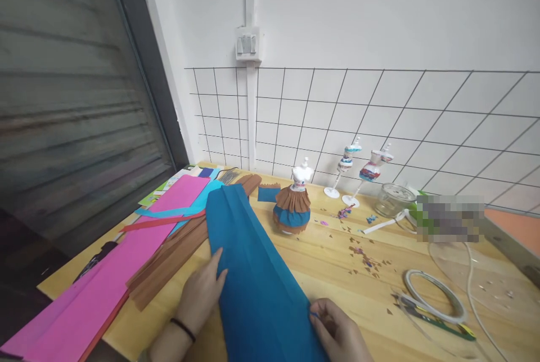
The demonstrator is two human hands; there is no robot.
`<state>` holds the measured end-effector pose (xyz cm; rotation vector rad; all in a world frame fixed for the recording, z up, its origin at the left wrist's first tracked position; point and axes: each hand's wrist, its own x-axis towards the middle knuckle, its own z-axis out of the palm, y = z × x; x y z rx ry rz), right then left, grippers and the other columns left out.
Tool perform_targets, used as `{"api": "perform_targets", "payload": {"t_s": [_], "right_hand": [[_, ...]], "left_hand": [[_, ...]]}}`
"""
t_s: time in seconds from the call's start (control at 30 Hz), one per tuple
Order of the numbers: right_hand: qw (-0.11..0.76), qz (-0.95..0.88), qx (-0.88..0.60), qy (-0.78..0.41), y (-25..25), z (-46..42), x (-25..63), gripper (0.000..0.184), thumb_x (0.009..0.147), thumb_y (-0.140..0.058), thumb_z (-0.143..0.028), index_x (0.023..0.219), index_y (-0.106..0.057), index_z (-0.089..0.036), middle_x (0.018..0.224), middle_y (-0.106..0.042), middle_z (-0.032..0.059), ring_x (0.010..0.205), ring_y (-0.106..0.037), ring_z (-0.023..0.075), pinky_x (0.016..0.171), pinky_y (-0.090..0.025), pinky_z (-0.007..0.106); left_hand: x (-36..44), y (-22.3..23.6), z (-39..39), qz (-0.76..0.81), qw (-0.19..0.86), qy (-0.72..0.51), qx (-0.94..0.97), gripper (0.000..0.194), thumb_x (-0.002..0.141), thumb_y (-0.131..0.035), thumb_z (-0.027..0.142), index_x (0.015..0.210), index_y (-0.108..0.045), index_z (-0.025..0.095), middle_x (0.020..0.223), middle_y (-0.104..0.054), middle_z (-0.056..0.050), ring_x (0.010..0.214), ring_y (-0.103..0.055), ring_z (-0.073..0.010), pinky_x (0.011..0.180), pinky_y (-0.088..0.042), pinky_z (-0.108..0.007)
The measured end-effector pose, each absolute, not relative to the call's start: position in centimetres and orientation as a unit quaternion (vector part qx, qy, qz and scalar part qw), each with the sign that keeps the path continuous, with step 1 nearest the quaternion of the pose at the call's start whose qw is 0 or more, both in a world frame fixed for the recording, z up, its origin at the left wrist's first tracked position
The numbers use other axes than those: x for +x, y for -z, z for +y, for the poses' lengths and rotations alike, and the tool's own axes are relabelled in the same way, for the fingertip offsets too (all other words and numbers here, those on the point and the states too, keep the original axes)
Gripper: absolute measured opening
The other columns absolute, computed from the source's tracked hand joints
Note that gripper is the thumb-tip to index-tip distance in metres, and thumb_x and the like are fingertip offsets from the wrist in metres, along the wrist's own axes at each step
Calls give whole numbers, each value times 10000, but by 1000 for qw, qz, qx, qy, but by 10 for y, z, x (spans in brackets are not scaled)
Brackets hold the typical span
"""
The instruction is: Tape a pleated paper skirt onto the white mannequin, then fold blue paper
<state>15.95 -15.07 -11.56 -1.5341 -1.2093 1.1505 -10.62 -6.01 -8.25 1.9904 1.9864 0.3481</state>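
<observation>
A long sheet of blue crepe paper [257, 272] stretches toward me across the wooden table. At its left edge rests my left hand [202, 289], fingers apart and laid against the paper. My right hand [335, 328] pinches the sheet's right edge between thumb and fingers. Beyond the paper stands a small white dress form [302, 175], wearing a layered skirt [292, 207] of ruffled brown and puffed blue paper. A small blue piece with a jagged brown edge [269, 193] lies just left of it.
Pink paper [113, 272], brown crepe paper [169, 260] and a red strip [164, 221] lie at left. Two more dress forms [345, 165] stand near the wire grid. A glass jar [394, 200], tape roll [436, 297], green-and-yellow cutter [447, 322] and scattered paper scraps [369, 260] lie right.
</observation>
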Motion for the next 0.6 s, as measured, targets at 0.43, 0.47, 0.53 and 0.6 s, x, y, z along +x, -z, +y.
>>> {"api": "perform_targets", "payload": {"t_s": [0.43, 0.47, 0.53, 0.6], "right_hand": [[299, -593, -666, -340, 99, -166, 168, 279, 816, -425, -445, 732, -574, -225, 667, -629, 24, 625, -588, 198, 586, -441, 248], [296, -589, -674, -333, 95, -168, 173, 285, 823, -416, -451, 736, -575, -231, 670, -635, 21, 630, -591, 198, 589, -441, 245], [291, -579, -699, -302, 89, -174, 189, 275, 829, -411, -454, 755, -572, -243, 693, -652, 19, 652, -603, 201, 609, -445, 247], [285, -568, -735, -236, 86, -180, 213, 244, 832, -410, -434, 786, -569, -254, 746, -672, 26, 691, -616, 211, 636, -451, 258]], "left_hand": [[-29, 110, -4, 541, 50, -118, 831, 624, 804, -324, 590, 1317, -360, 237, 1411, -298, -110, 1322, -130, -311, 1036, -123, -523], [-27, 111, 1, 542, 46, -120, 830, 618, 807, -314, 589, 1316, -362, 241, 1415, -289, -110, 1324, -114, -313, 1037, -96, -532], [-24, 111, 11, 548, 39, -123, 826, 614, 816, -295, 582, 1311, -375, 228, 1416, -283, -123, 1326, -88, -321, 1033, -59, -548], [-23, 110, 18, 553, 32, -125, 823, 611, 824, -290, 570, 1304, -389, 206, 1410, -289, -140, 1324, -81, -332, 1027, -48, -560]]}}
